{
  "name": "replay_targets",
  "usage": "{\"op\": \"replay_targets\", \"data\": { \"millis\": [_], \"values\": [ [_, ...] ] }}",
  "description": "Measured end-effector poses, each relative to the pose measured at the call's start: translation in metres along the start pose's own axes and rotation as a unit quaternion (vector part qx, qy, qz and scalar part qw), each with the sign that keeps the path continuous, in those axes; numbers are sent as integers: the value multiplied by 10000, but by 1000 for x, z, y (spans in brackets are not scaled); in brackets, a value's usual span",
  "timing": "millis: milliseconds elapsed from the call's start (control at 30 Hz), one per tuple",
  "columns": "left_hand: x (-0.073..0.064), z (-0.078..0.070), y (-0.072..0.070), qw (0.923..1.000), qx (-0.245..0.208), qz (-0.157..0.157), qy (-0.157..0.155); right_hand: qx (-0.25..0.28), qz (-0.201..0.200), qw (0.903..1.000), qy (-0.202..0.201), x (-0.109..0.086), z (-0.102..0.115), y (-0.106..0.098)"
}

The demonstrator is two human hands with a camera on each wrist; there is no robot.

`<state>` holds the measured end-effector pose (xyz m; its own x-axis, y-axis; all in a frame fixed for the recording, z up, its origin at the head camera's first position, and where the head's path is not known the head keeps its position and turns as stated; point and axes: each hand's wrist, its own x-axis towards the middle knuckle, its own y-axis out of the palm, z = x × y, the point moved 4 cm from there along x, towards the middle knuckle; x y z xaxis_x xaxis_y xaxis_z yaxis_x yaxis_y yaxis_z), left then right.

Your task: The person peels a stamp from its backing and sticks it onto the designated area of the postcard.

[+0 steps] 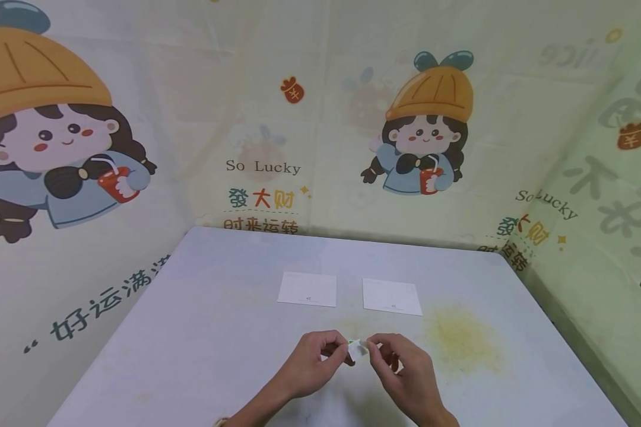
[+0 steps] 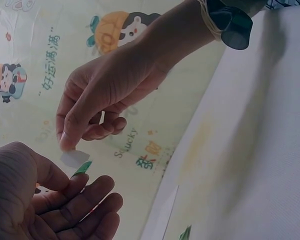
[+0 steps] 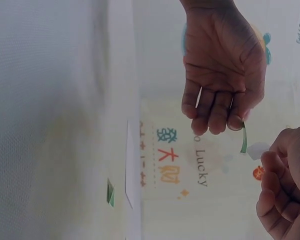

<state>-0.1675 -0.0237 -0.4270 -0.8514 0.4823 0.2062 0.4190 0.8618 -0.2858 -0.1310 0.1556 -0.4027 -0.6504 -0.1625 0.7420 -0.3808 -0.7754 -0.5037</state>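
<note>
Above the table, the left hand and the right hand are close together with a small white and green piece between their fingertips. In the left wrist view, the left hand's thumb and forefinger pinch a small green strip. Between the fingertips of the right hand in that view is a small white piece of paper. Seen from the right wrist, the green strip and the white piece meet or nearly meet; whether they are joined I cannot tell.
Two white cards, one on the left and one on the right, lie on the white table beyond the hands. Another green piece is low over or on the table. Printed cloth hangs behind.
</note>
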Motion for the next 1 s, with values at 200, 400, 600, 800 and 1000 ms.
{"op": "replay_targets", "data": {
  "millis": [200,400,600,800,1000],
  "values": [
    [0,1,-1,10000,-17,-51,-51,-55,-12,10000,73,-1,-4,-2],
    [0,-1,-2,9999,-2,-82,-132,-216,-75,9995,219,-2,-10,-4],
    [0,0,-3,9998,4,-86,-203,-240,-174,9994,158,-3,-16,-8],
    [0,2,-2,9997,53,-91,-227,-262,-169,9992,250,-4,-20,-8],
    [1,2,-3,9996,88,-103,-251,-308,-153,9988,355,-4,-20,-7]
  ]
}}
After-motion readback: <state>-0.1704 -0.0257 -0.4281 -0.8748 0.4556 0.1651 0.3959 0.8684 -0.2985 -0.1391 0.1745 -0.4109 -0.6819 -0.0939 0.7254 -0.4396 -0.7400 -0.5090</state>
